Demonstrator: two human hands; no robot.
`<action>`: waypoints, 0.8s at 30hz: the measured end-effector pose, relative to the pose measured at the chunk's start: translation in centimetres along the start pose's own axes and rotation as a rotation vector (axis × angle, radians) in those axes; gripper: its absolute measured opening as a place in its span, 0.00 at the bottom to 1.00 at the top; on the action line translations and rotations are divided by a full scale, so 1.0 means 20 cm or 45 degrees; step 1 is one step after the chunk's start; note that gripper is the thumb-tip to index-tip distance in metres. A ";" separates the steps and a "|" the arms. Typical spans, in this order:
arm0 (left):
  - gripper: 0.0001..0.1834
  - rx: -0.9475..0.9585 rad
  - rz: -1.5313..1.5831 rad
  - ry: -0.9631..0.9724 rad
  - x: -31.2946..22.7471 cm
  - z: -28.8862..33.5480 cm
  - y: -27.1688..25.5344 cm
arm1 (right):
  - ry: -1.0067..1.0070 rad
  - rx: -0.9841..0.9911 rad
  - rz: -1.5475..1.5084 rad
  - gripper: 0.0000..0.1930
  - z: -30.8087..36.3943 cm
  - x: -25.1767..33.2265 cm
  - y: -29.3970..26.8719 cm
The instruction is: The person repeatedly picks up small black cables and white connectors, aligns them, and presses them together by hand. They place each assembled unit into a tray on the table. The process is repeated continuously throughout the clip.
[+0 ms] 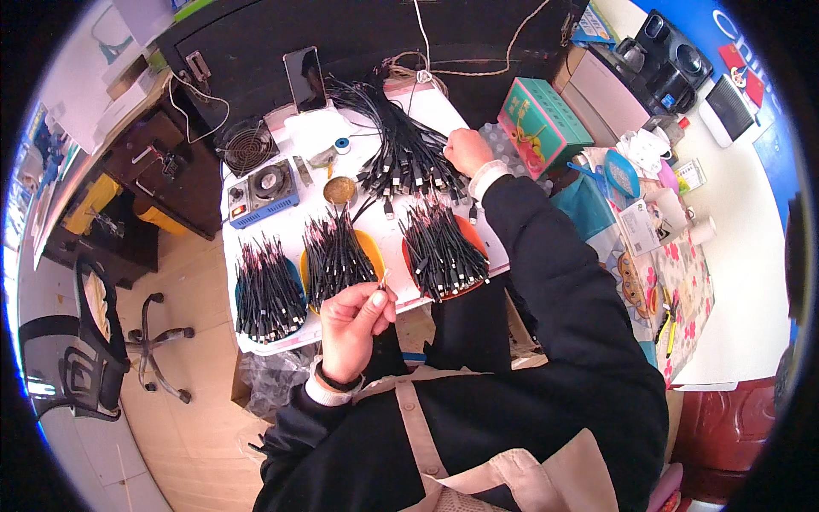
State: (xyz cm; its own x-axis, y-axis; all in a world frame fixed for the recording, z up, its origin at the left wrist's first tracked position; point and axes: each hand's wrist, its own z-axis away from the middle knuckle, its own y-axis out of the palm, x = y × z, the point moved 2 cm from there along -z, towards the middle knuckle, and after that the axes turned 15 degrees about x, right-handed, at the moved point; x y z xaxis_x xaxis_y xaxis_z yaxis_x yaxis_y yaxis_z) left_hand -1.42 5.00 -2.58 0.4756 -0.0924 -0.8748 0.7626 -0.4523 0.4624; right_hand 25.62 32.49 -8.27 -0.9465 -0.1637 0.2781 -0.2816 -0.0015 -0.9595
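Note:
My left hand [350, 328] is raised in front of the table's near edge, thumb and fingers pinched on a cable end [384, 280] with a pale tip. Across the table, my right hand [467, 154] is closed at the right side of a loose heap of long black USB cables [401, 141]; what its fingers hold is hidden. Short black cables stand in bunches along the near edge: one in a blue container [299, 277], one in a yellow container [370, 247], one in an orange container [472, 235].
A blue soldering device [263, 194], a small fan [247, 147], a round tin [339, 190] and a solder spool [342, 145] stand at the left. A phone [304, 78] leans at the back. Rightward are a green-and-pink box [546, 128] and a cluttered side table [742, 282].

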 end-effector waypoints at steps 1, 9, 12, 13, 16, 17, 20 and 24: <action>0.08 -0.007 0.019 -0.015 0.00 -0.01 0.00 | 0.028 0.024 0.017 0.08 0.02 0.01 -0.05; 0.09 0.041 0.330 -0.035 0.01 -0.13 0.06 | -0.236 0.309 -0.815 0.07 0.61 0.20 -0.64; 0.10 0.132 0.459 0.007 -0.01 -0.27 0.10 | -0.227 0.323 -1.095 0.06 1.06 0.42 -0.62; 0.09 0.111 0.465 0.013 -0.03 -0.32 0.10 | -0.247 0.312 -1.073 0.04 1.21 0.51 -0.57; 0.08 0.041 0.450 0.135 -0.12 -0.42 0.09 | -0.320 0.181 -0.993 0.07 1.51 0.70 -0.33; 0.10 -0.004 0.390 0.188 -0.16 -0.44 0.08 | -0.298 0.134 -0.945 0.07 1.54 0.74 -0.24; 0.09 0.013 -0.032 0.536 -0.30 -0.40 0.06 | -0.320 0.124 -0.741 0.07 1.58 0.78 -0.07; 0.08 0.014 0.043 0.420 -0.28 -0.18 0.11 | -0.441 0.321 -0.987 0.07 1.54 0.76 -0.10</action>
State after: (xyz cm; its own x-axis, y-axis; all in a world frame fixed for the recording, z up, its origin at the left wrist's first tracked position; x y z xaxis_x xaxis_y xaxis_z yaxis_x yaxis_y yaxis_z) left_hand -0.87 7.72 3.76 0.6180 0.1839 -0.7644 0.7402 -0.4637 0.4869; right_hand 16.58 -0.39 -3.50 -0.3912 -0.3161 0.8643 -0.7423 -0.4467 -0.4994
